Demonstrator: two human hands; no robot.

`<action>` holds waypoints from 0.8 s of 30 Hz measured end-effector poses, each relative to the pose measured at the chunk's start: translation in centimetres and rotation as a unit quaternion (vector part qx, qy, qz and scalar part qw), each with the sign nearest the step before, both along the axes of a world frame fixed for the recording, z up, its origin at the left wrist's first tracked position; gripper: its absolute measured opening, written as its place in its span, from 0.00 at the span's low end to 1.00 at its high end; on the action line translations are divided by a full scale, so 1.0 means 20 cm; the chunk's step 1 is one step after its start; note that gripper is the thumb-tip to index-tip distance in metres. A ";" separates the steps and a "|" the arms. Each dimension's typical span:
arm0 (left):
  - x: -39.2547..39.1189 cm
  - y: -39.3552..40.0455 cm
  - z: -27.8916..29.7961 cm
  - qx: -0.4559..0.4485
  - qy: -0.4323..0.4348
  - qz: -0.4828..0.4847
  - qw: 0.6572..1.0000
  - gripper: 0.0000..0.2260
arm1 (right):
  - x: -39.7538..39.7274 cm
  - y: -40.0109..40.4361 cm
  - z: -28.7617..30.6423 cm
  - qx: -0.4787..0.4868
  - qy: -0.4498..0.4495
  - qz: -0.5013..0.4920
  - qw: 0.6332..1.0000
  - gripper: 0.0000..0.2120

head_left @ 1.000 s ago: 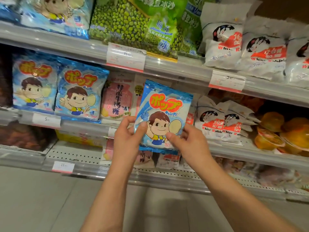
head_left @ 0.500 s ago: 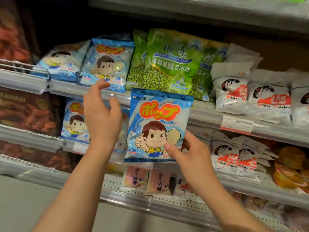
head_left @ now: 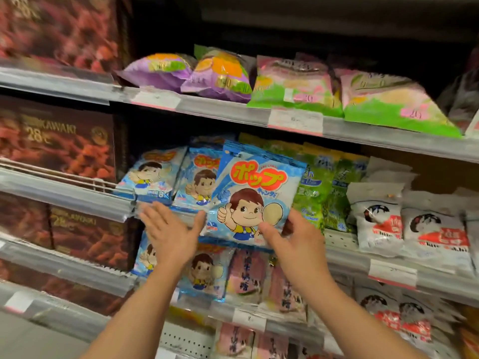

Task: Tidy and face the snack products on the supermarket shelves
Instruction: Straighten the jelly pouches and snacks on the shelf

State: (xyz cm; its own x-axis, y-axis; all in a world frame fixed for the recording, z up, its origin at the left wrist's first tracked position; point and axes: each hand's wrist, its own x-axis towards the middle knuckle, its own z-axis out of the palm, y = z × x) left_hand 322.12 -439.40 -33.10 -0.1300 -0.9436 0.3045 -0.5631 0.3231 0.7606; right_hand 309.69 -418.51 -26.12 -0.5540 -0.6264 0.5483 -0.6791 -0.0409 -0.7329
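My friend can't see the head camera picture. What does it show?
A person's right hand holds a blue candy bag up to a supermarket shelf, beside matching bags. The left hand is open beside it.

glossy plastic candy bag (head_left: 259,193), metal shelf rail (head_left: 220,110)

Tiered metal shelving (head_left: 233,112); perhaps dim recesses

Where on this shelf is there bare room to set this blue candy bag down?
One bare strip of perforated shelf shows between the green bags and the white rabbit bags. Left of it is crowded: matching blue bags stand packed behind the held blue candy bag, gripped by the right hand; the left hand hovers open.
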 end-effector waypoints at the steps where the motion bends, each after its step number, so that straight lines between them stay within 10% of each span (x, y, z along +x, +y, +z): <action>1: 0.02 0.00 0.01 0.009 -0.021 -0.014 1.000 0.52 | 0.01 -0.06 0.02 -0.002 -0.003 -0.006 1.000 0.07; 7: 0.13 -0.04 0.12 0.116 -0.138 -0.099 0.979 0.73 | 0.03 -0.37 0.05 0.006 -0.061 0.010 0.998 0.02; 24: 0.15 -0.01 0.17 0.171 -0.178 -0.137 0.959 0.66 | -0.02 -0.69 0.15 0.057 0.049 -0.100 0.992 0.14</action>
